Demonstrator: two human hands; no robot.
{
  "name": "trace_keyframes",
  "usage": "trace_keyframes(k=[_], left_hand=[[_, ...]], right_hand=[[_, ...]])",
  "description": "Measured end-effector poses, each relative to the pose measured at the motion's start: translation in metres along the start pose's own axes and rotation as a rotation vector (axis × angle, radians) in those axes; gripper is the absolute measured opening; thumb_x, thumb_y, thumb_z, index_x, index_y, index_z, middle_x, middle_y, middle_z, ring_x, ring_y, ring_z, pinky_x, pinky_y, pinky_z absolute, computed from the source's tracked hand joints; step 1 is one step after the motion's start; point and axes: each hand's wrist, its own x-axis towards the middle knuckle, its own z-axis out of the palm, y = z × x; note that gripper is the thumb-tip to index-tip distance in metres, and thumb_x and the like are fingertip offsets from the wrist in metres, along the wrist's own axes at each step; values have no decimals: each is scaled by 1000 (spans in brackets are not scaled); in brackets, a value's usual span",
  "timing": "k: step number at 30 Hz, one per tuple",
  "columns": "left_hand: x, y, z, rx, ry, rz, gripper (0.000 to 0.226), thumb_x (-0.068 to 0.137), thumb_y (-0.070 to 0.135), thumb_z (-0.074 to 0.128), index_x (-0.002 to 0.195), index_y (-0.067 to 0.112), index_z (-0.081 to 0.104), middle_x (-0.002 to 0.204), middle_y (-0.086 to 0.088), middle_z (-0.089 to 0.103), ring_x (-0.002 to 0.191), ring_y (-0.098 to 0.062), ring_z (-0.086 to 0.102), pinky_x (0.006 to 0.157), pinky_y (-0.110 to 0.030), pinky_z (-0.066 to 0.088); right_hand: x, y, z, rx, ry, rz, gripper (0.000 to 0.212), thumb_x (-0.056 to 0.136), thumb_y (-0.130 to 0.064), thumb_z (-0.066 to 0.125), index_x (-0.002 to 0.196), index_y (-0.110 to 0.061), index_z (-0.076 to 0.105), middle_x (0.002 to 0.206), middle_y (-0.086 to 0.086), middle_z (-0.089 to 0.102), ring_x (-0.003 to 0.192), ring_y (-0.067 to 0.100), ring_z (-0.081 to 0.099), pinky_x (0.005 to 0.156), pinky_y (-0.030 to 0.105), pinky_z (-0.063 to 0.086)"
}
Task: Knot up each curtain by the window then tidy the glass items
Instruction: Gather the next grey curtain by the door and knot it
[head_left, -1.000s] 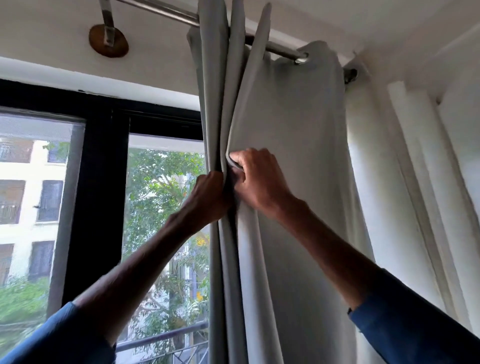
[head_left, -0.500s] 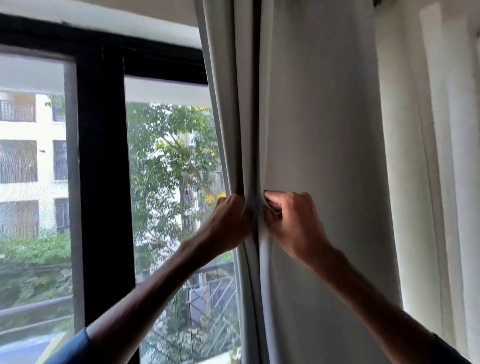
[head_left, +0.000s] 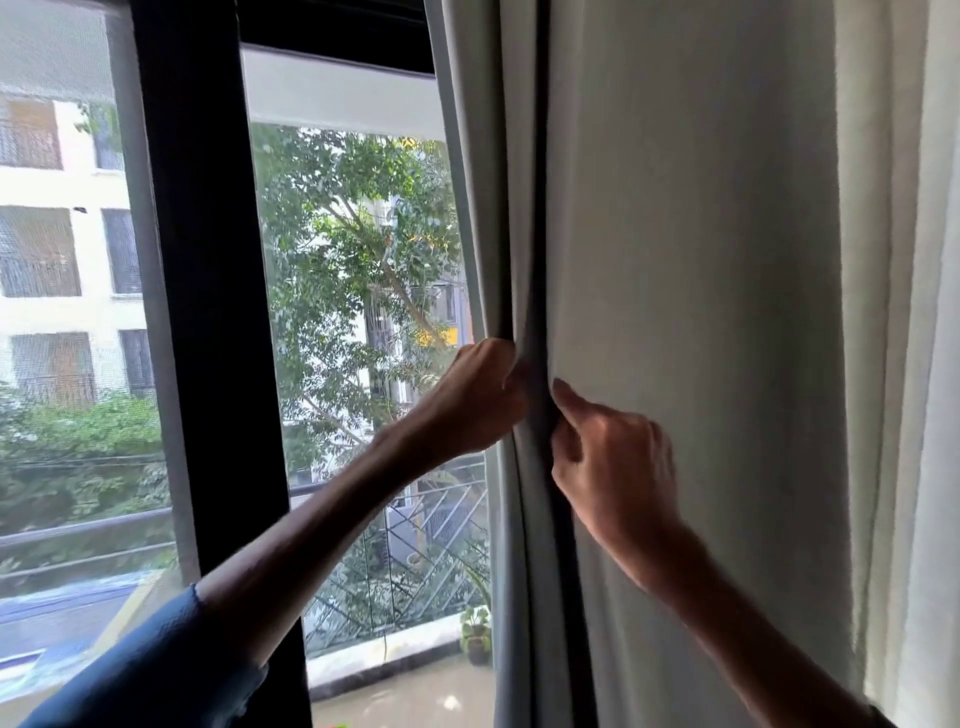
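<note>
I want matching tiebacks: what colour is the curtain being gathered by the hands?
Plain pale grey curtain, no pattern; seen best in the head view.

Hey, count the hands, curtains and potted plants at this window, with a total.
Fabric curtains: 2, thick grey curtain, sheer white curtain.
Bare hands: 2, left hand, right hand, both gripping the grey one.
Potted plants: 1, green potted plant outside.
Total: 5

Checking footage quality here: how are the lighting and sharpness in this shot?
Head view: backlit through the window, building outside washed out; left hand and right hand on the curtain read dark; right hand's edges slightly blurred; wide lens tilts the window frame.
</note>
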Motion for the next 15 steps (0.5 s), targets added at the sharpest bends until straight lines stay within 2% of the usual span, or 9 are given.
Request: trace_keyframes(k=[3,5,7,8,10,12,13,14,15], left_hand=[[3,3,7,-51,-45,-50,40,91,3,51,60,13,29,58,0,37,61,-21,34,42,-21,25],[5,3,8,-77,-56,-86,37,91,3,50,60,9,31,58,-4,42,60,-23,40,41,-18,30],[7,-2,10,-153,-71,-128,28,89,5,50,65,-4,38,63,-17,50,59,-30,52,49,-35,52],[7,-4,10,-203,-79,-146,27,87,8,50,69,-9,40,65,-21,51,61,-34,58,54,-46,55],[6,-7,12,-275,-79,-163,32,82,20,48,70,-9,40,63,-16,47,61,-35,59,56,-55,55],[4,-4,13,-341,-67,-155,43,87,34,48,65,-3,40,58,-6,40,55,-26,50,57,-54,56],[2,-1,14,-359,-63,-146,52,93,42,50,62,3,39,57,-2,37,54,-20,45,56,-48,57],[2,2,14,-340,-49,-131,57,96,51,51,60,8,39,56,0,34,53,-17,40,50,-38,53],[1,4,16,-275,-25,-111,56,96,54,53,60,11,40,57,1,33,52,-16,36,46,-30,42]], right_hand=[[-3,-9,4,-12,13,-42,42,70,-13,84,111,-14,76,58,8,68,44,31,62,38,28,42],[-5,-11,6,-29,8,-45,43,70,-13,84,112,-13,76,57,7,68,43,31,62,37,28,42],[-9,-7,9,-43,4,-77,45,68,-10,84,112,-12,75,58,8,69,41,32,62,37,28,43],[-12,-5,11,-60,-9,-89,46,67,-9,84,112,-12,75,59,8,69,41,32,62,37,28,43],[-18,-2,15,-102,-34,-94,51,63,-7,85,112,-13,74,62,6,71,43,32,63,37,29,45],[-20,0,17,-140,-30,-112,56,58,-4,87,112,-11,74,69,6,74,46,30,65,37,29,45],[-22,-1,17,-158,-26,-135,58,57,-5,86,113,-10,74,75,5,76,47,29,66,37,28,44],[-24,-1,17,-170,-29,-170,58,61,-7,84,117,-8,72,82,5,77,50,27,67,38,28,45],[-26,0,16,-161,-44,-207,56,68,-10,80,123,-8,69,87,5,77,54,26,68,40,29,46]])
